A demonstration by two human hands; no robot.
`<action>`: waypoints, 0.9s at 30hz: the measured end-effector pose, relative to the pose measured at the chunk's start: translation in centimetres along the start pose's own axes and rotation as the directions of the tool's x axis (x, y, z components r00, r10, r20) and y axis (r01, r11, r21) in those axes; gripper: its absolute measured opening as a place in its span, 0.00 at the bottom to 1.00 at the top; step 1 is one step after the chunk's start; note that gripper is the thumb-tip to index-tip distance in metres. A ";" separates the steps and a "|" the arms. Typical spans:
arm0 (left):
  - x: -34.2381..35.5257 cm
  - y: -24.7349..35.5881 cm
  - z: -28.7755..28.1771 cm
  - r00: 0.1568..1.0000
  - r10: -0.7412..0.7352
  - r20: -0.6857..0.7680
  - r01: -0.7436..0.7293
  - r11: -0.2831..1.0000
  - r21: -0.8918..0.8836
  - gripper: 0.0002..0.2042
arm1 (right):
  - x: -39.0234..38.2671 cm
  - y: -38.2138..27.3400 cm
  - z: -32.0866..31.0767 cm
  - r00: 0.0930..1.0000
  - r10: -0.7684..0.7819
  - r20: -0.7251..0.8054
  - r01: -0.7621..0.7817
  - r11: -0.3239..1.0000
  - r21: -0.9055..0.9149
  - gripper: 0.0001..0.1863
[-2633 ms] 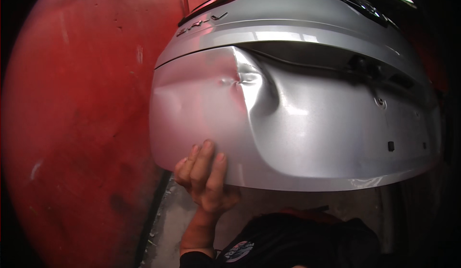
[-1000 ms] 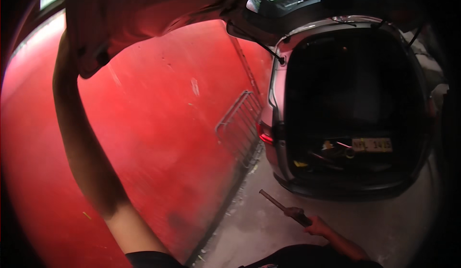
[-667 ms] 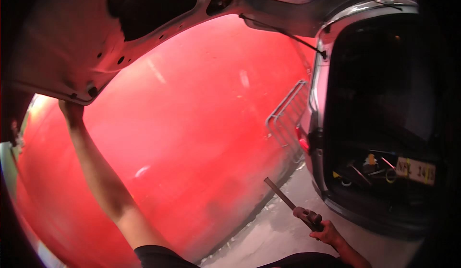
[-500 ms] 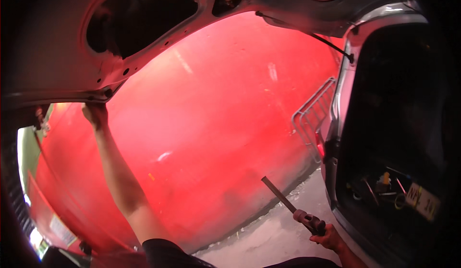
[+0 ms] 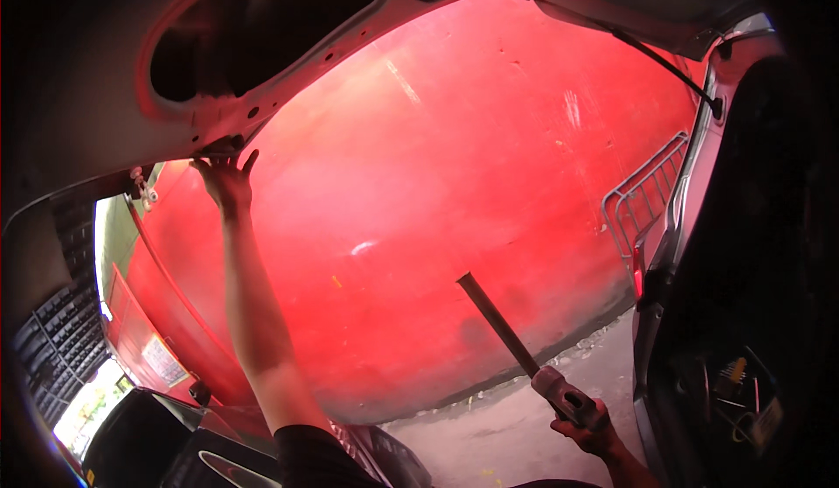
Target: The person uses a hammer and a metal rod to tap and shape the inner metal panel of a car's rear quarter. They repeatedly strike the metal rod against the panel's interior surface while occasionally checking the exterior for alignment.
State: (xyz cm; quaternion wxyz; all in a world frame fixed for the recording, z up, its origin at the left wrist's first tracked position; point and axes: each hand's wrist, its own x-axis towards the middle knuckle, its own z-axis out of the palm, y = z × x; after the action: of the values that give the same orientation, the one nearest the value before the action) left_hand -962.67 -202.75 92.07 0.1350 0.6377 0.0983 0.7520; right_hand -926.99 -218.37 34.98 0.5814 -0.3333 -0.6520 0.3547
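Observation:
My left hand (image 5: 227,184) reaches up to the lower edge of the raised tailgate (image 5: 79,112), fingers spread, their tips touching or just under the rim. A dark recess takes up part of the tailgate's inner panel. At the lower right, my right hand (image 5: 585,431) is wrapped round the grip of a hand-held tool (image 5: 511,339). The tool has a long dark bar pointing up and left and a bulky brownish body with an opening in it; its exact kind I cannot make out.
A curved red wall (image 5: 419,208) spans the middle, with concrete floor (image 5: 489,436) at its foot. To the right is the car's dark cargo opening (image 5: 743,252) with small loose items, beside a strut (image 5: 660,64) and metal rack (image 5: 642,186). A dark vehicle (image 5: 144,440) stands lower left.
The view has shifted, so the wall and rack sit farther right. My left hand's fingers have spread at the tailgate edge. The tool in my right hand points more steeply upward.

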 end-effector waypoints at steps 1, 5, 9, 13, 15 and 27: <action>0.0 0.0 0.1 1.000 0.010 0.003 -0.010 1.000 0.008 0.33 | 0.4 0.0 0.4 1.000 0.026 0.003 -0.026 1.000 0.011 0.24; 0.2 0.1 0.2 0.998 0.042 0.053 -0.044 0.998 0.049 0.33 | 1.9 0.5 1.5 0.965 0.253 0.064 -0.259 0.955 0.142 0.21; 0.8 0.2 0.3 0.997 0.065 0.048 -0.069 0.994 0.089 0.32 | 3.1 0.9 2.5 0.954 0.299 0.007 -0.284 0.901 0.328 0.19; 1.7 0.1 0.3 0.996 0.078 0.048 -0.084 0.988 0.131 0.34 | 4.1 1.1 3.5 0.946 0.320 -0.053 -0.259 0.843 0.471 0.20; 2.3 0.1 0.1 0.997 0.062 0.036 -0.065 0.992 0.108 0.34 | 4.6 1.2 3.6 0.947 0.319 -0.044 -0.254 0.825 0.505 0.20; 2.8 2.1 0.6 0.995 -0.096 -0.014 0.096 0.954 0.286 0.32 | 7.0 2.2 -2.7 0.959 0.226 0.170 -0.279 0.857 0.433 0.13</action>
State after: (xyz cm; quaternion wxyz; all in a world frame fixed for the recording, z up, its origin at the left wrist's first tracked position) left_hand -962.65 -203.83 95.41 0.0778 0.6450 0.2368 0.7224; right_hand -924.96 -211.04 36.96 0.5533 -0.2507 -0.5337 0.5883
